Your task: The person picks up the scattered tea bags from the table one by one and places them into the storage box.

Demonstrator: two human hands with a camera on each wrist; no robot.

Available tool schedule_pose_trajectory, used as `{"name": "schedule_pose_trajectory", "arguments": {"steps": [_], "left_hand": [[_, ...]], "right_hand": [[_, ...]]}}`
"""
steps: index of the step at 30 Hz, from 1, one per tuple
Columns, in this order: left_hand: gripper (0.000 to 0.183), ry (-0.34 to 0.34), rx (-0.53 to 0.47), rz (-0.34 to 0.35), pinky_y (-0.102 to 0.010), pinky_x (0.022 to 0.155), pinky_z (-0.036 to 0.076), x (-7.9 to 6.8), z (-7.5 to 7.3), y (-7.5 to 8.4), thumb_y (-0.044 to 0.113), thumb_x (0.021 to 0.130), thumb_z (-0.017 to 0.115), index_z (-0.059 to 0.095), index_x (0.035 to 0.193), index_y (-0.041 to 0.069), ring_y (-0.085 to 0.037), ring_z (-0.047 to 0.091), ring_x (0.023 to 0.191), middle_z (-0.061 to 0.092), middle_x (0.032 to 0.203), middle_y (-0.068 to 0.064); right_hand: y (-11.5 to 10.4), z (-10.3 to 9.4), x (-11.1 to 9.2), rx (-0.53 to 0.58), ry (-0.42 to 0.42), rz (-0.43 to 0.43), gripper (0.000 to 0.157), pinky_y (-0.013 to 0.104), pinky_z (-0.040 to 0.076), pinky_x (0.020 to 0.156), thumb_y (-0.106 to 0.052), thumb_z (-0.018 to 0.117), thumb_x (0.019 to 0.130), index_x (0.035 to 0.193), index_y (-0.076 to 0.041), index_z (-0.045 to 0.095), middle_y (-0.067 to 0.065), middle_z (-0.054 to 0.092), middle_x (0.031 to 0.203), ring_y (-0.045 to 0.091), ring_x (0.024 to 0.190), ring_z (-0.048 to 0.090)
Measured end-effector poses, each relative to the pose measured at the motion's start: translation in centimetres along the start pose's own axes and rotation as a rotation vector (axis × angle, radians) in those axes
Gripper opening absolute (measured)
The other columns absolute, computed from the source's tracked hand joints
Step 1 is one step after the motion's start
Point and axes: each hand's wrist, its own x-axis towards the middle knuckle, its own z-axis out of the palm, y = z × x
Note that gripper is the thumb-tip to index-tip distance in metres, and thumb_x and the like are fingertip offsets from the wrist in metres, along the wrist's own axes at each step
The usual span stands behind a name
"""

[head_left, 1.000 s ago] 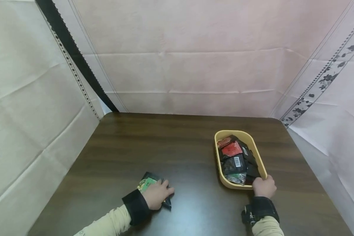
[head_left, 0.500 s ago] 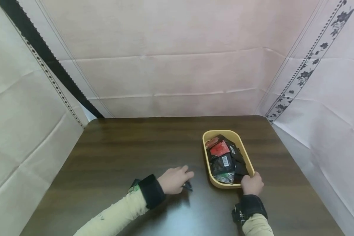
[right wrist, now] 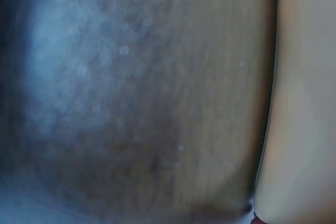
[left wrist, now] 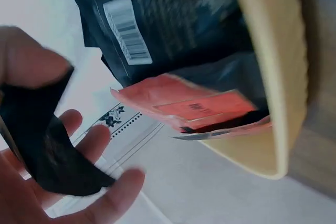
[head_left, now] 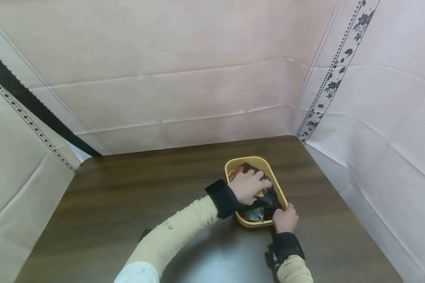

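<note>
My left hand (head_left: 247,188) is over the yellow basket (head_left: 283,196), above the packets in it. In the left wrist view, its thumb and fingers pinch a small black packet (left wrist: 50,150). Beside that, a black packet with a barcode (left wrist: 127,30) and a red-and-black packet (left wrist: 199,106) lie in the basket. My right hand (head_left: 285,220) grips the basket's near right corner. Beneath my left hand much of the basket's contents is hidden; a green-and-silver packet (head_left: 254,214) shows at the near end.
A dark corner of something (head_left: 144,234) peeks out from behind my left sleeve on the brown table (head_left: 145,188). Pale cloth (head_left: 163,98) hangs behind the table and at both sides. The right wrist view is blurred, mostly tabletop.
My left hand has lifted the black packet from the table and carried it right, over the basket. My right hand keeps its grip on the basket; the head view has turned right.
</note>
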Motion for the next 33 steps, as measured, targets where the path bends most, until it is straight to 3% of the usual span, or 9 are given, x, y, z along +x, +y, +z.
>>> {"name": "schedule_pose_trajectory", "arguments": {"steps": [3,7,12,18,25,33], "left_hand": [[0.058,-0.021,0.11,-0.006,-0.043,0.083,0.04,1.8,0.1,0.6,0.028,0.075,0.072,0.049,0.127,0.037,-0.02,0.045,0.109,0.047,0.119,0.004],[0.07,-0.067,0.157,-0.029,-0.057,0.096,0.026,2.5,0.2,0.8,0.025,0.075,0.073,0.04,0.135,0.039,-0.023,0.034,0.123,0.041,0.135,0.002],[0.088,-0.074,0.105,-0.035,-0.059,0.101,0.015,2.0,-0.3,0.5,0.026,0.071,0.076,0.025,0.142,0.037,-0.026,0.016,0.135,0.024,0.148,-0.002],[0.084,-0.008,0.059,-0.046,-0.056,0.1,0.023,0.5,-0.8,-0.6,0.025,0.071,0.076,0.031,0.141,0.032,-0.024,0.022,0.132,0.03,0.143,-0.003],[0.082,-0.019,-0.031,-0.14,-0.059,0.099,0.021,-4.1,1.3,-3.1,0.021,0.068,0.078,0.036,0.139,0.029,-0.026,0.026,0.129,0.033,0.141,-0.005],[0.064,-0.036,-0.157,-0.274,-0.061,0.091,0.031,-12.1,5.6,-6.1,0.011,0.079,0.062,0.04,0.138,0.021,-0.031,0.038,0.123,0.04,0.137,-0.011]], "right_hand": [[0.1,0.1,0.1,0.002,-0.002,0.011,0.039,0.056,0.039,0.079,-0.002,0.038,0.078,0.112,0.012,0.049,0.036,0.053,0.104,0.051,0.096,0.049],[-0.2,0.5,-0.2,0.009,-0.032,0.03,0.041,0.056,0.039,0.081,-0.003,0.038,0.078,0.115,0.012,0.047,0.035,0.052,0.108,0.051,0.098,0.048],[-0.5,0.4,-0.3,0.02,-0.045,0.046,0.042,0.056,0.039,0.081,-0.001,0.038,0.079,0.118,0.013,0.046,0.036,0.051,0.11,0.051,0.099,0.048],[-0.1,0.0,0.1,0.029,-0.008,0.036,0.039,0.056,0.039,0.082,0.0,0.038,0.079,0.115,0.013,0.047,0.037,0.051,0.108,0.051,0.099,0.048],[0.0,0.2,-0.2,0.025,-0.004,0.029,0.04,0.056,0.038,0.081,0.0,0.037,0.078,0.114,0.013,0.047,0.037,0.051,0.106,0.051,0.098,0.048],[0.1,0.3,0.0,0.018,0.007,-0.009,0.041,0.057,0.037,0.082,-0.002,0.036,0.077,0.113,0.014,0.047,0.038,0.05,0.104,0.053,0.098,0.046]]}}
